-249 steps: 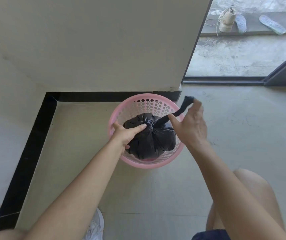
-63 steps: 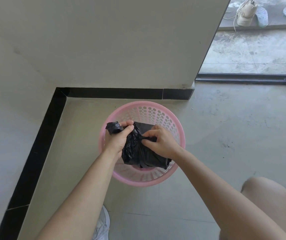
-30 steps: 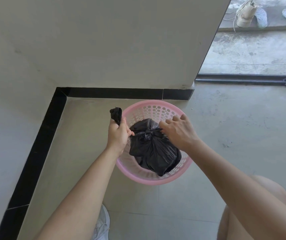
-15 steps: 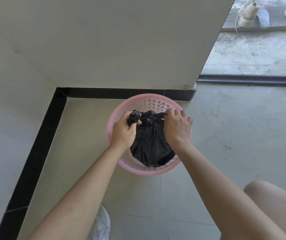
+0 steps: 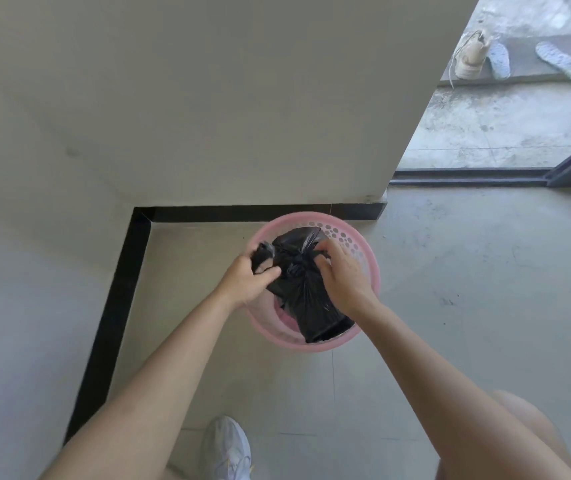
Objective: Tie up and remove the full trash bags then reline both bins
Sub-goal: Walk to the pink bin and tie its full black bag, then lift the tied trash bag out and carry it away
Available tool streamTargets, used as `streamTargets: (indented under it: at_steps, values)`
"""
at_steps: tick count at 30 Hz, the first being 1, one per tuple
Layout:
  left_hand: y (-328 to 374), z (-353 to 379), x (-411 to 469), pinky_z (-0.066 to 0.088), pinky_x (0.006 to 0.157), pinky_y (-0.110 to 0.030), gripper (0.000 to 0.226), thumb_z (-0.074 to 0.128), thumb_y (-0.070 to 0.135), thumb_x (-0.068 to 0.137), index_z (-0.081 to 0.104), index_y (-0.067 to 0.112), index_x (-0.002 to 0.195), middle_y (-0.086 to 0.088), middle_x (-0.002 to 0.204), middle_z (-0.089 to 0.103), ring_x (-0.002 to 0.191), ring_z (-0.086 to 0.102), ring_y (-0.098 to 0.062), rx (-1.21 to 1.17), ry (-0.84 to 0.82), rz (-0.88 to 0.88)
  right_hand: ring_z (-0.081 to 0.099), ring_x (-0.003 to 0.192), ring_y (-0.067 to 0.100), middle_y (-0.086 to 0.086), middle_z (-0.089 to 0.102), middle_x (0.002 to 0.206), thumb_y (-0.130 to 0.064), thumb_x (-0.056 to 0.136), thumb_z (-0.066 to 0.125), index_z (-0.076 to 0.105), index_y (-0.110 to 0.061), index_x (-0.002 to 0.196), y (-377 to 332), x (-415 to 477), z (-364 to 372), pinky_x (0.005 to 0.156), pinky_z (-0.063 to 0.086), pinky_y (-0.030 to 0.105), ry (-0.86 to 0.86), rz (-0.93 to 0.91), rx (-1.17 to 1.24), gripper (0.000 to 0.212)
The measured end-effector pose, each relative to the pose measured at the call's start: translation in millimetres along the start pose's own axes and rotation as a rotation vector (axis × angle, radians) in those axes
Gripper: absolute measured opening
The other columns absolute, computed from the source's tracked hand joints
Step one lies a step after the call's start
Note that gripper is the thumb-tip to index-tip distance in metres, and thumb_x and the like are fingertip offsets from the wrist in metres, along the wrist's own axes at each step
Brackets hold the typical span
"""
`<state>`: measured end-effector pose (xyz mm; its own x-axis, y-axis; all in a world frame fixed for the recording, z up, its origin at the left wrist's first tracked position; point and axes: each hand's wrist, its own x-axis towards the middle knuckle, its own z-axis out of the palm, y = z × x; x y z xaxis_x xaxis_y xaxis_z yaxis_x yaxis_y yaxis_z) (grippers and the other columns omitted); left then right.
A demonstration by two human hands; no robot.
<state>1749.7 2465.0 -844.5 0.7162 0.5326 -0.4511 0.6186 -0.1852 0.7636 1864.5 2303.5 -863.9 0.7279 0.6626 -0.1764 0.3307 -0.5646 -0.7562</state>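
A full black trash bag (image 5: 306,296) sits in a round pink perforated bin (image 5: 363,251) on the floor by the wall corner. The bag's neck is gathered into a knot at its top. My left hand (image 5: 247,278) is closed around one black tail of the bag at the bin's left rim. My right hand (image 5: 341,275) pinches the bag's plastic just right of the knot. The bag leans toward the bin's near right side, and its bottom is hidden inside the bin.
A white wall with black skirting (image 5: 242,213) stands right behind the bin. A doorway track (image 5: 467,176) lies to the right, with a shoe (image 5: 469,58) and insoles outside. My white sneaker (image 5: 228,448) and bare knee (image 5: 519,431) are below.
Over the last second both hands stay on the bag's top. The left hand has pulled its tail down and leftward; the right hand has shifted onto the plastic beside the knot.
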Motion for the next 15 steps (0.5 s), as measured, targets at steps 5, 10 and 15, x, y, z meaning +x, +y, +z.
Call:
streamTargets:
  at_steps: [5,10,15]
  values:
    - [67,-45,-53,0.038,0.103,-0.013,0.087,0.077,0.012,0.081,0.029,0.023,0.152,0.01,0.143,0.049,0.126,0.052,-0.004,0.007,-0.188,0.093,0.06,0.092,0.008,-0.011,0.063,0.098,-0.029,0.104,0.043,0.05,-0.028,0.111,-92,-21,-74,0.076,0.046,0.028,0.073,0.06,0.146,0.01]
    - [186,-111,-106,0.045,0.098,-0.019,0.059,0.075,0.011,0.083,0.051,0.016,0.136,0.001,0.123,0.063,0.114,0.061,-0.014,0.001,-0.066,0.175,0.056,0.079,-0.015,-0.015,0.062,0.089,-0.025,0.104,0.044,0.052,-0.023,0.106,-202,-50,-173,0.064,0.039,0.005,0.136,0.042,0.231,0.008]
    - [331,-176,-186,0.053,0.093,-0.033,0.037,0.072,0.013,0.086,0.059,0.015,0.12,0.001,0.111,0.068,0.104,0.066,-0.015,0.026,-0.064,0.326,0.057,0.088,-0.003,-0.005,0.064,0.102,-0.025,0.103,0.044,0.052,-0.025,0.114,-330,-102,-296,0.071,0.041,0.014,0.245,0.004,0.244,0.013]
